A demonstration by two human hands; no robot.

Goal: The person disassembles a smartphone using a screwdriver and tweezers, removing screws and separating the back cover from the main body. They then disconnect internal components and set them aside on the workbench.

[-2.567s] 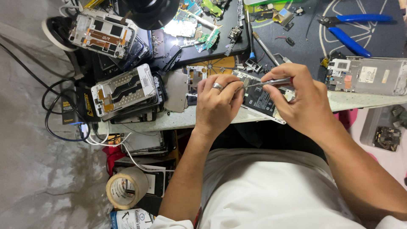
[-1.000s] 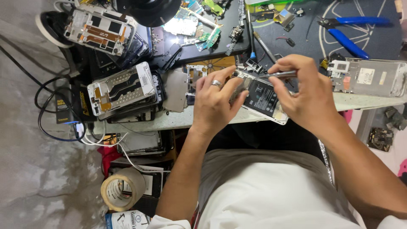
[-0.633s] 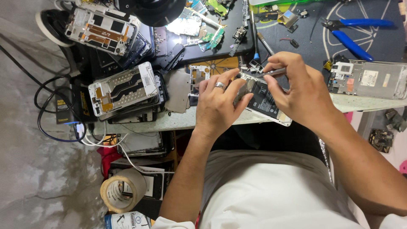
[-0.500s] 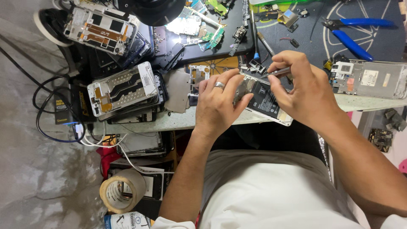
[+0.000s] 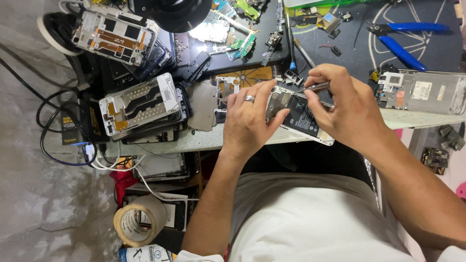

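An opened smartphone with its back cover off lies at the bench's front edge, its black battery showing. My left hand, a ring on one finger, grips the phone's left end and holds it steady. My right hand pinches a slim metal tool whose tip rests on the phone's upper part. My right palm hides the phone's right end.
Stacked phone frames and more frames lie to the left. Circuit boards sit under a lamp. Blue pliers and another open phone lie right. Cables and a tape roll are below left.
My right hand with the tool has shifted slightly up and left over the phone. My left hand keeps its hold on the phone.
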